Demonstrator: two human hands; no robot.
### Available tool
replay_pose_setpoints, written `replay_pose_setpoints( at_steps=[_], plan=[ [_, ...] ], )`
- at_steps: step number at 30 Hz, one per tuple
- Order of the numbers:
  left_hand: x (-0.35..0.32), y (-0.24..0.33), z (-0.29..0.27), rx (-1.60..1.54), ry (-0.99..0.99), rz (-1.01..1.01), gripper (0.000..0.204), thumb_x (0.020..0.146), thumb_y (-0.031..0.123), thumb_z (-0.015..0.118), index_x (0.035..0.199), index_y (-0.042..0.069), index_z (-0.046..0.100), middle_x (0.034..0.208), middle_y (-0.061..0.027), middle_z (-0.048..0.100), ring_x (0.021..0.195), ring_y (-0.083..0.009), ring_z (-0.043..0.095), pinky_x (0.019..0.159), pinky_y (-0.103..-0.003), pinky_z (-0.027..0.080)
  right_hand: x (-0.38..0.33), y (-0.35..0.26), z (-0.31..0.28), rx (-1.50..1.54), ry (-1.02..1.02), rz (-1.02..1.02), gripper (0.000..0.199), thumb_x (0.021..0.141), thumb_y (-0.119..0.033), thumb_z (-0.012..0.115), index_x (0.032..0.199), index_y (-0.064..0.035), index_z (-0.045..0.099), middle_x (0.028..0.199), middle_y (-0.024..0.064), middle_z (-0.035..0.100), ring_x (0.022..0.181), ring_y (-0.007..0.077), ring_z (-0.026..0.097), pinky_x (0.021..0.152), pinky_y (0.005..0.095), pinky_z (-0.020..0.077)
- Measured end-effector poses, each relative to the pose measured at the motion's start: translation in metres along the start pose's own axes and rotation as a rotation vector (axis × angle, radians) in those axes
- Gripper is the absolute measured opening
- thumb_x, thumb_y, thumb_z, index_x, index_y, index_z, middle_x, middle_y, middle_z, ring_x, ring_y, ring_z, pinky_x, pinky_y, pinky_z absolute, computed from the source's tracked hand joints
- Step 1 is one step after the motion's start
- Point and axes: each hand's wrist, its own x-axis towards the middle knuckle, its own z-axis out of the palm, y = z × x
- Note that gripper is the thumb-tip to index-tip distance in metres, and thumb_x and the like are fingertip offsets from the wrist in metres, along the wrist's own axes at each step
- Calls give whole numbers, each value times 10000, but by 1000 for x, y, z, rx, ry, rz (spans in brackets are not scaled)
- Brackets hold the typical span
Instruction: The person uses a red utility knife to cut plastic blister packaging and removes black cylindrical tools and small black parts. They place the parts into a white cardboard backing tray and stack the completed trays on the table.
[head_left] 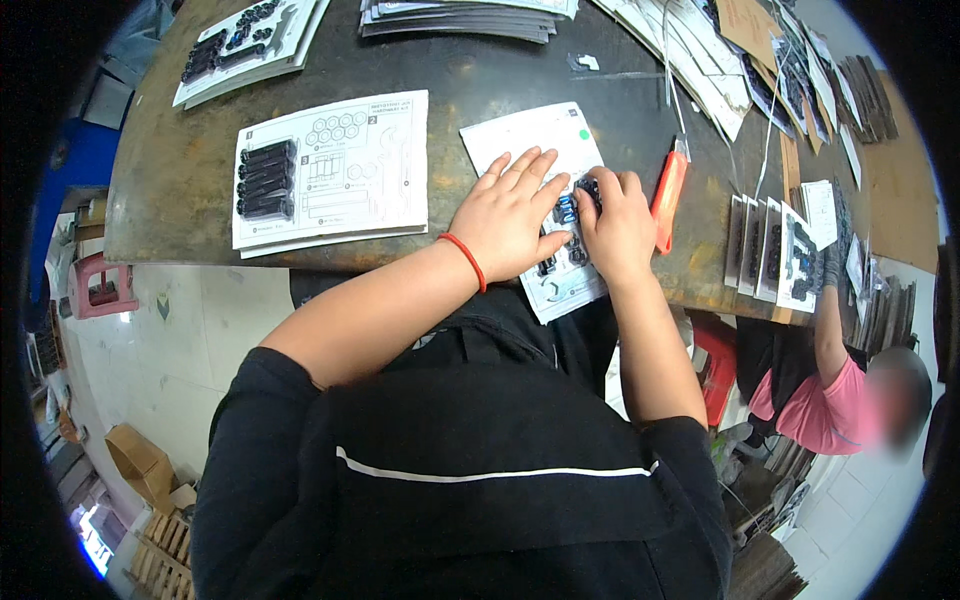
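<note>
A white printed card (540, 135) with a green dot lies tilted at the table's near edge, its lower end hanging over my lap. Black and blue small fasteners (568, 209) sit on it in packed groups. My left hand (508, 215), with a red cord at the wrist, rests flat on the card's left side, fingers outstretched. On the right side, my right hand (617, 225) has its fingers curled over a cluster of black fasteners (590, 187); its palm side is hidden. To the left lies a stack of printed cards (370, 165), the top one carrying a row of black bolts (266, 180).
An orange utility knife (670, 195) lies right of my right hand. More card stacks (290, 60) (465, 18) stand at the back. Loose sheets (690, 60) pile up at far right. Beyond upright cards (797, 260), a co-worker in a pink shirt (820, 405) reaches over the table.
</note>
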Motion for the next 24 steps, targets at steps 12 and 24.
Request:
replay_pose_setpoints(
  at_steps=[12, 24],
  plan=[
    [1, 3, 2, 0, 54, -34, 615, 833, 355, 656, 1387, 125, 519, 1506, -143, 420, 1411, -313, 368, 1168, -493, 263, 0, -1, 5, -87, 39, 38, 186, 862, -211, 659, 867, -57, 554, 859, 150, 575, 716, 351, 634, 596, 459, 518],
    [2, 3, -2, -27, 6, -54, 623, 830, 345, 651, 1399, 133, 509, 1519, -134, 407, 1426, -305, 351, 1171, -488, 266, 10, 17, -5, -8, -122, -224, 151, 849, -192, 675, 888, -92, 570, 871, 110, 565, 720, 326, 641, 606, 439, 520]
  ],
)
